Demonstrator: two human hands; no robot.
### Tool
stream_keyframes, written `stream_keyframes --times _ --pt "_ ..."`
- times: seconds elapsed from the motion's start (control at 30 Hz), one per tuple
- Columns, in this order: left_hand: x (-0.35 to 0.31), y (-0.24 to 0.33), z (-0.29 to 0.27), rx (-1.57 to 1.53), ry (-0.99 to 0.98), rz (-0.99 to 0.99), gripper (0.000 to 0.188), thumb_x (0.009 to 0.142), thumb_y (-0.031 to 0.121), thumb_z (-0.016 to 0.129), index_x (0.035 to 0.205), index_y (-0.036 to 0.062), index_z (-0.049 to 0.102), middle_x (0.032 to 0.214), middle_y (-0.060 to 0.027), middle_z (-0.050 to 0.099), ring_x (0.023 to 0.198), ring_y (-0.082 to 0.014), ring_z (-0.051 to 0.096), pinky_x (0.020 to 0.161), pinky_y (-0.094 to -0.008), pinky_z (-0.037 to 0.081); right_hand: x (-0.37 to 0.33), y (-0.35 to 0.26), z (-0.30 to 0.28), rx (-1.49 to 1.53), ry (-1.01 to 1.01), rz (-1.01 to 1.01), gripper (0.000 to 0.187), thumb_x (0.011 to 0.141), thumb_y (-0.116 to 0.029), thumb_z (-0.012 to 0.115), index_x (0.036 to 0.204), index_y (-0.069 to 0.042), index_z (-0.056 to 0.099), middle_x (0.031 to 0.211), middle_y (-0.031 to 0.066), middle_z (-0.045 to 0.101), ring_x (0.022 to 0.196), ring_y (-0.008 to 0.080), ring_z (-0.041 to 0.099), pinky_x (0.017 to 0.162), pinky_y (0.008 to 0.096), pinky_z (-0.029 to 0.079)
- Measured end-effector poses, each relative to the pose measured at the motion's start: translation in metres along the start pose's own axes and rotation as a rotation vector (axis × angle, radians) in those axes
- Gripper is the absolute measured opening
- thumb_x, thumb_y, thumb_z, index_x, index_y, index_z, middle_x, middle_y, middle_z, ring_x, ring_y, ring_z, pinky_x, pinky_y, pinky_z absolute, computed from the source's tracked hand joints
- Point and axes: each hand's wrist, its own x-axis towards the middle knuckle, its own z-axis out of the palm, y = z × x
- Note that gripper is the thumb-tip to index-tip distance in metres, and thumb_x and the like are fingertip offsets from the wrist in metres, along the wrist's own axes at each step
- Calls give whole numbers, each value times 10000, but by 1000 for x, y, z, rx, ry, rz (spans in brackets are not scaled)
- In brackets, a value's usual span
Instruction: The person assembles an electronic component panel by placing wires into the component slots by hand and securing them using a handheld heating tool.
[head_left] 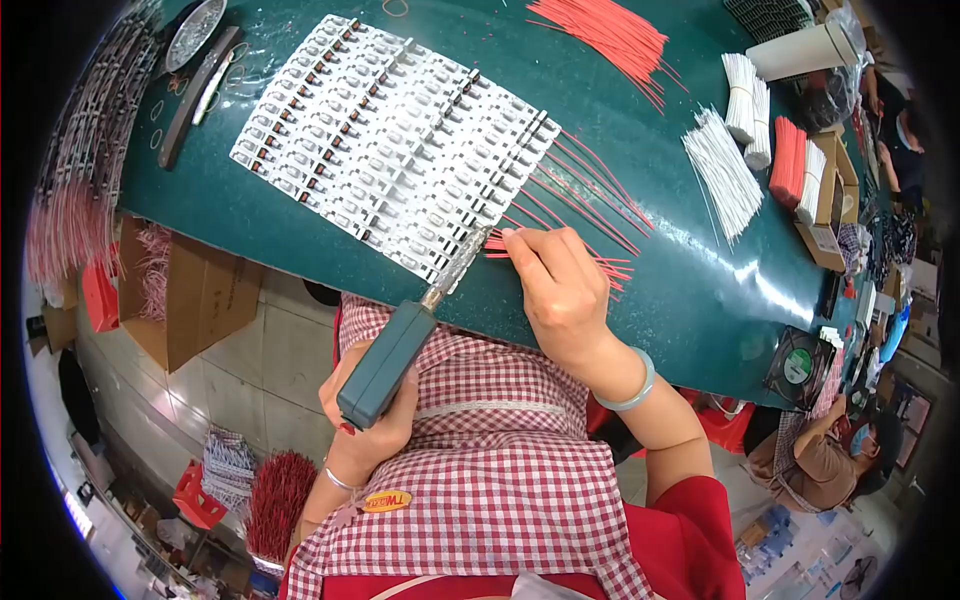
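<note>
My left hand (372, 402) is wrapped round a dark green pistol-shaped tool (388, 362) with a boxy body and a metal front end. Its grey, speckled tip (462, 262) lies along the near right edge of a white panel (395, 140). That panel is made of many small modules in rows, some with dark and brown parts. Close to the tip, my right hand (562, 285) pinches thin red wires (497, 241) with thumb and forefinger. More red wires (590, 205) run from the panel's right edge over the green table. The tool's handle is mostly hidden by my left fingers.
Loose red wires (605, 38) lie at the table's far side. White wire bundles (722, 175), a red bundle (788, 158) and a cardboard box (828, 205) are right. A dark bar (198, 98) lies left. Another person (825, 455) sits at lower right.
</note>
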Motion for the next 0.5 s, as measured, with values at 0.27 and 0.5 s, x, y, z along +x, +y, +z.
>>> stream_keyframes --times 0.27,0.5 --pt "-17 -7 -3 -44 -18 -104 202 760 -43 733 960 -61 711 902 -176 694 721 -285 700 626 -331 556 1 0 -1 -20 7 -12 331 706 77 711 1036 40 720 923 101 689 738 227 612 610 334 522" --pt "-21 -4 -7 -27 -2 -129 247 785 -22 744 1027 -65 722 934 -199 709 763 -295 723 668 -343 576 -5 2 -1 -19 -50 -16 367 686 11 682 1049 69 699 982 113 669 837 245 630 651 327 537"
